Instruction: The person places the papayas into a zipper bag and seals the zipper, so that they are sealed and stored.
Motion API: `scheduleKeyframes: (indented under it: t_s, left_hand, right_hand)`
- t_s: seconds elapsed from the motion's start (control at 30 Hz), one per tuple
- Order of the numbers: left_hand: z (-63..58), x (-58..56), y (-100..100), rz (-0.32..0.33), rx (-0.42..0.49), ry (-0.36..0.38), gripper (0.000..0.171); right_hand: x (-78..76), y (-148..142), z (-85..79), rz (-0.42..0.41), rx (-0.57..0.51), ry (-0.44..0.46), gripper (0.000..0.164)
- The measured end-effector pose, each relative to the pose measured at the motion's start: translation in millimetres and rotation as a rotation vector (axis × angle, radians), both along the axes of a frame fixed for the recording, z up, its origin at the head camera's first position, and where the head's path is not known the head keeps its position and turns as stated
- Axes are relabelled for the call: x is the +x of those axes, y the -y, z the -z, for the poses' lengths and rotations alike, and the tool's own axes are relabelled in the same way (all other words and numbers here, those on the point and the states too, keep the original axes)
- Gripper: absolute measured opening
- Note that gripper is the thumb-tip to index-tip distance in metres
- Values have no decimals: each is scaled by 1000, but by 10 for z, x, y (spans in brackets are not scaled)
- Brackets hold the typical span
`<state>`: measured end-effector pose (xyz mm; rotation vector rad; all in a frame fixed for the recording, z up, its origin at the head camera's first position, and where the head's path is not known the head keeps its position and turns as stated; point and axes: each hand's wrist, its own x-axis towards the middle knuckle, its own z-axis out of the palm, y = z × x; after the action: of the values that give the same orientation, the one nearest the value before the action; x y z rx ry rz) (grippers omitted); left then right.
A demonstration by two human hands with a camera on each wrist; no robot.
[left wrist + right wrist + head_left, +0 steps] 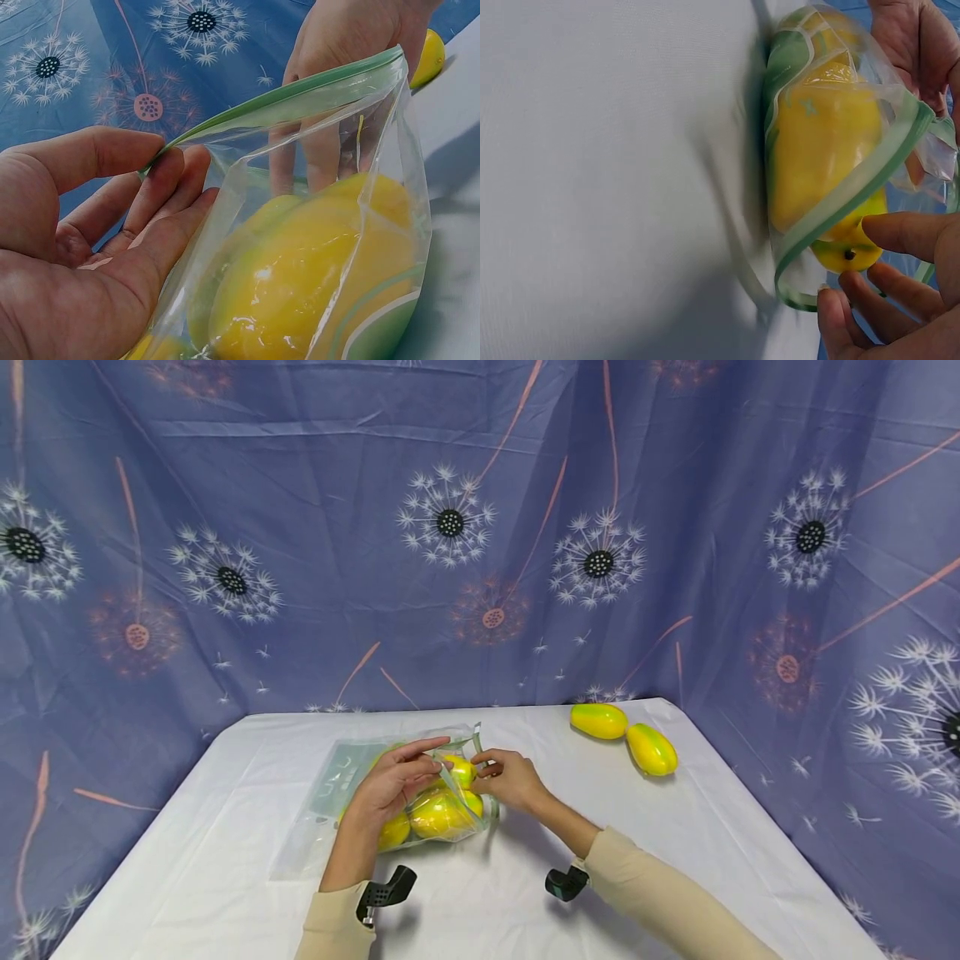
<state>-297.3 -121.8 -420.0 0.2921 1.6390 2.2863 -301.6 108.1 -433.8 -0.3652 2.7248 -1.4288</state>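
A clear zip bag [341,785] with a green-edged mouth lies on the table with several yellow-green papayas [444,814] inside, its mouth facing right. My left hand [390,781] is over the bag; in the left wrist view its index finger and another finger pinch the green zip edge [300,90] at one end. My right hand [513,779] is at the mouth. Seen from the right wrist, its thumb and spread fingers [911,236] lie about the stem end of a papaya [847,255] in the mouth, thumb tip against the fruit.
Two more papayas [598,721] lie close together at the table's back right. The white-covered table [225,827] meets a blue dandelion-print curtain [337,568] at its back and sides. A black wrist camera [386,892] sits on each sleeve cuff.
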Motion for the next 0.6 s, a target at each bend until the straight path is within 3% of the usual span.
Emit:
scheduleKeyframes:
  t_s: [0.3,0.6]
  left_hand:
    - [9,0,-6,-13,6,8,48]
    - [5,-2,2,9,25,1,48]
  right_hand:
    - [-1,-213,-209,67,14,-9,36]
    - [-44,-669,-427,124,70,-5,49]
